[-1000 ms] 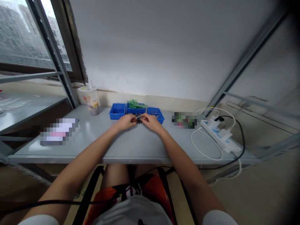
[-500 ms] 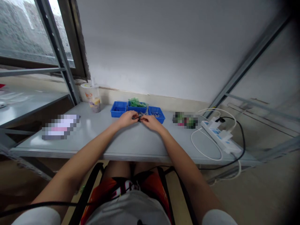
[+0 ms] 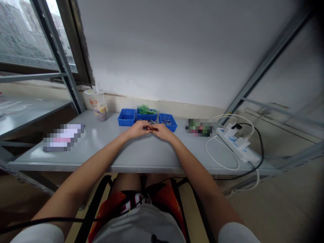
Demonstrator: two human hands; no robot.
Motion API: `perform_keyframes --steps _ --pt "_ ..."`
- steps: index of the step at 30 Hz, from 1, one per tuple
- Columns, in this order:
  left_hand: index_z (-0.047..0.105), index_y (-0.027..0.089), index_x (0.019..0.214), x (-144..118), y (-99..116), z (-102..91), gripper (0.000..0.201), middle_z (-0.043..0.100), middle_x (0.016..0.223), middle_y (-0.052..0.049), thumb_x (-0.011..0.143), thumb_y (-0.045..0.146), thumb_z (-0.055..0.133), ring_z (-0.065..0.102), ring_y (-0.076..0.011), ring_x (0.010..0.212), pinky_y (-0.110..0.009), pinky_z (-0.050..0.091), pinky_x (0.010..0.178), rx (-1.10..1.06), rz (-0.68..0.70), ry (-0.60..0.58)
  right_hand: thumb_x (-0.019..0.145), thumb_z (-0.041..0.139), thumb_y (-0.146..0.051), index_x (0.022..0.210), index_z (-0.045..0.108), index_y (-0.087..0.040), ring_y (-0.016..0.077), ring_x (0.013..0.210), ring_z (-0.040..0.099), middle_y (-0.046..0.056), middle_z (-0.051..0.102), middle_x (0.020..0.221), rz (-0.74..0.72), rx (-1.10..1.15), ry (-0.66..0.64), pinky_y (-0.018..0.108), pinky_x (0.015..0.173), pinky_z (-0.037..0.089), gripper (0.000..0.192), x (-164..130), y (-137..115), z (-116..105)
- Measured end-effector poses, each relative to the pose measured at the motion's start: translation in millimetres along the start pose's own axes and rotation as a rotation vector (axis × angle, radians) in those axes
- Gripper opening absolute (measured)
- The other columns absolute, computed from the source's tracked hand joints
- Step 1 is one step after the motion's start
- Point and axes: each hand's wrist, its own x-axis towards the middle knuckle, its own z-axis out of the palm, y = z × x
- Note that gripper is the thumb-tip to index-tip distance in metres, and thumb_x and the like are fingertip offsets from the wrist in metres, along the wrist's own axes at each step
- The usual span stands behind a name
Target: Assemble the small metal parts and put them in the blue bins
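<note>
On the left of the grey table (image 3: 141, 153) lies a flat item (image 3: 63, 137), pixelated beyond identification. Further back, near the window frame, a lidded drink cup (image 3: 98, 104) stands upright with a straw; it shows pale liquid and a darker layer at the bottom.

Three blue bins stand in a row against the wall, touching side by side. The left bin (image 3: 126, 117) holds small dark parts, too small to identify. The middle bin (image 3: 146, 114) holds green parts (image 3: 144, 109) in a clear bag, piled above the rim. The right bin (image 3: 167, 122) holds small metal pieces, detail not legible.

Directly in front of the middle and right bins, both hands rest on the table. The left hand (image 3: 137, 129) and right hand (image 3: 162, 131) meet fingertip to fingertip. A small dark part (image 3: 150, 128), with a reddish tint, sits between them, pinched at its left end by the left fingers and at its right end by the right fingers. Both sets of fingers are closed on this part. It lies just above the table surface, just in front of the bins, not inside any of them.

To the right, a second pixelated item (image 3: 199, 127) lies on the table. Beyond it, a white power strip (image 3: 236, 144) lies at an angle, with a white cable (image 3: 219, 158) looped beside it and a black cable (image 3: 260, 148) plugged in.
</note>
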Motion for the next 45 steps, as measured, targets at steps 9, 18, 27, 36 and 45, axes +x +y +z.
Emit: perform_keyframes --steps 9,18,27,36,45 --pt "0.068 0.016 0.088 -0.2 -14.0 1.2 0.014 0.067 0.083 -0.003 0.078 0.019 0.06 0.059 -0.0145 0.076 -0.025 0.044 0.069 0.01 -0.1 0.026 0.086 0.055 -0.017 0.093 0.071 -0.016 0.0141 0.077 0.062 0.005 0.071 0.087 0.023 -0.062 0.015 0.022 0.07 0.039 0.018 -1.7 10.0 -2.2" --pt "0.066 0.016 0.083 -1.7 -18.4 5.3 0.014 0.066 0.078 -0.003 0.079 0.022 0.054 0.058 -0.0151 0.07 -0.025 0.041 0.065 0.061 -0.182 -0.112 0.09 0.05 -0.02 0.097 0.071 -0.019 0.0141 0.084 0.062 0.004 0.071 0.094 -0.006 -0.051 0.061 0.023 0.076 0.039 0.022 -1.0 -2.5 -4.5" --pt "0.065 0.015 0.095 -12.3 -39.6 -35.7 0.022 0.066 0.096 -0.011 0.087 0.029 0.049 0.058 -0.0235 0.093 -0.032 0.044 0.081 0.577 -0.463 0.191 0.088 0.053 -0.024 0.105 0.067 -0.017 0.0112 0.067 0.054 0.001 0.064 0.076 0.126 -0.048 0.014 0.021 0.065 0.036 0.023 -3.0 2.3 -2.9" --pt "0.064 0.019 0.104 -8.8 -33.3 -28.3 0.025 0.062 0.1 -0.009 0.09 0.031 0.047 0.055 -0.0224 0.099 -0.032 0.044 0.086 0.528 -0.244 0.095 0.088 0.052 -0.022 0.101 0.067 -0.016 0.01 0.065 0.052 0.0 0.063 0.073 0.134 -0.045 -0.024 0.021 0.064 0.035 0.021 -4.0 2.1 -2.8" --pt "0.066 0.019 0.102 -8.8 -24.7 7.7 0.026 0.066 0.101 -0.009 0.085 0.03 0.052 0.06 -0.0225 0.096 -0.028 0.048 0.078 0.424 -0.197 -0.25 0.087 0.052 -0.021 0.102 0.068 -0.016 0.0115 0.07 0.054 0.003 0.065 0.078 0.126 -0.062 -0.053 0.022 0.067 0.036 0.022 -2.4 4.1 0.4"
